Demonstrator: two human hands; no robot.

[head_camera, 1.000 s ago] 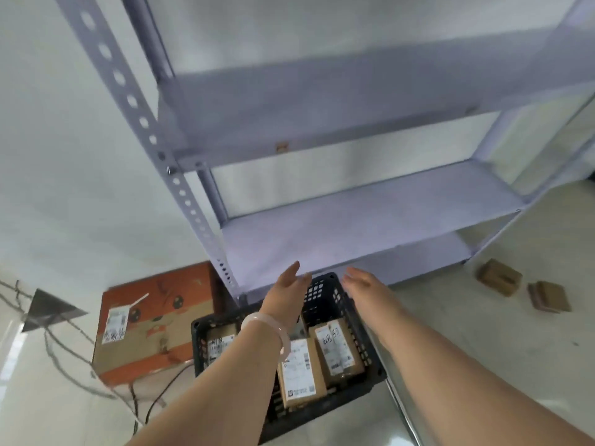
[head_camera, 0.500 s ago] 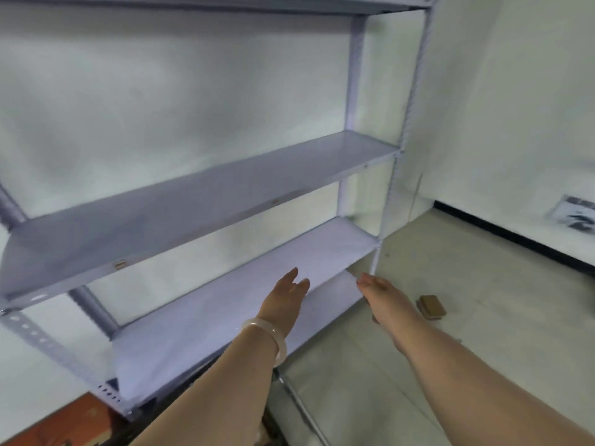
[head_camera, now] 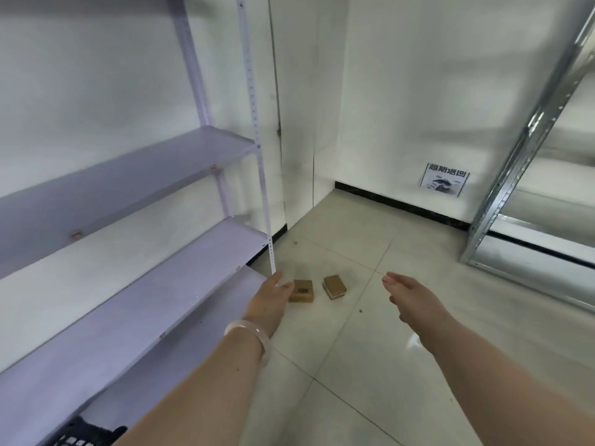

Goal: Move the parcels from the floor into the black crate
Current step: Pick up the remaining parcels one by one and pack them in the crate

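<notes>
On the pale tiled floor [head_camera: 370, 333], everything is in one frame. Pale lilac metal shelving unit [head_camera: 135, 278] fills the left side, shelves bare. Silver-grey steel rack [head_camera: 528, 175] stands at the right edge, against the white wall. A printed black-and-white paper notice [head_camera: 444, 179] is stuck low on that wall, near the rack's foot.

Both bare forearms reach forward over the floor. Left hand [head_camera: 269, 302] has its grip open, fingers straight and together, holding nothing; its fingertips overlap the near edge of the left parcel in the frame, contact not clear. A translucent pale pink bangle [head_camera: 249, 338] sits on the left wrist. Right hand [head_camera: 410, 296] also has an open, flat grip, empty, well apart from both parcels and off to their right.

Black perforated plastic crate [head_camera: 85, 436]: only a corner shows at the bottom left edge, under the lowest shelf; contents not visible.

Two small brown cardboard parcels lie on the floor just beside each other, not touching, near the shelving's front corner post: the left parcel [head_camera: 302, 291] flat, the right parcel [head_camera: 335, 286] turned at an angle.
</notes>
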